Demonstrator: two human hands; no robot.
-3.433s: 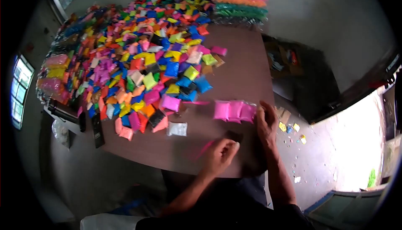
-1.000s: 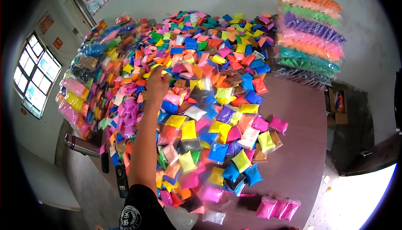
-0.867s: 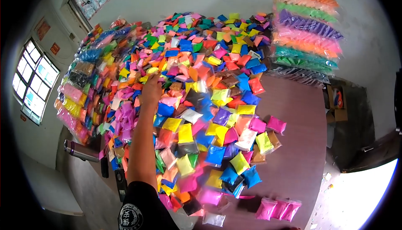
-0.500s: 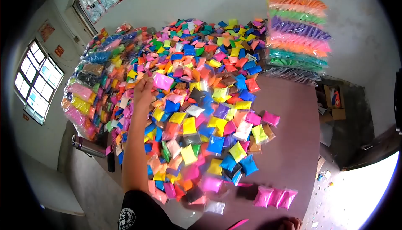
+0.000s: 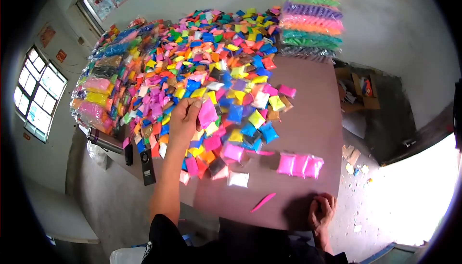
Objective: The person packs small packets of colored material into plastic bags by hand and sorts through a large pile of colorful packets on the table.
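Observation:
My left hand [image 5: 185, 119] pinches a magenta-pink packet [image 5: 208, 114], a small clear bag of soft coloured stuff, above the near part of a large heap of similar packets [image 5: 197, 93]. At the table's near right edge rests my right hand [image 5: 322, 211], fingers curled in, with nothing visible in them. Beyond it lie several pink packets [image 5: 301, 165] side by side in a row. A thin pink plastic tool [image 5: 263, 202] lies to the left of my right hand. Another pink stick [image 5: 260, 153] sits by the heap's edge, near a white packet [image 5: 238, 179].
Large bags of packets [image 5: 98, 83] bulge at the left. A stack of bagged coloured strips [image 5: 312, 18] stands at the table's back right. A steel flask [image 5: 105, 140] and a black remote [image 5: 147, 167] lie along the left edge. An open carton [image 5: 363, 91] is on the floor.
My left hand has come back toward me from farther over the heap, still holding the pink packet. The view has tilted down, and my right hand shows more fully.

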